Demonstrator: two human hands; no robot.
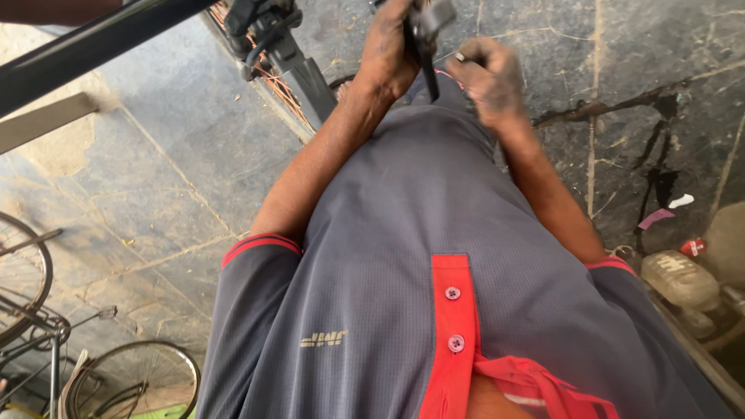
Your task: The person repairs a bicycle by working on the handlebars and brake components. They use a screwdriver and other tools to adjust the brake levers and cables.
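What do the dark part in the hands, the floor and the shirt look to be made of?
Dark part: likely metal, with a dull grey finish and hard straight edges; blurred, so not certain. The left hand and right hand both close on it, and both are smeared dark.
Floor: stone slabs, matt grey, with visible joints and cracks.
Shirt: knit fabric with a fine mesh texture, grey with red trim.

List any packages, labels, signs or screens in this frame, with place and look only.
Plastic jug: right edge, on the floor, pale, translucent, rounded, lying beside clutter.
Small red container: just above the jug, red with a white patch.
Shirt logo: chest of the grey shirt, small, tan.
No signs or screens.
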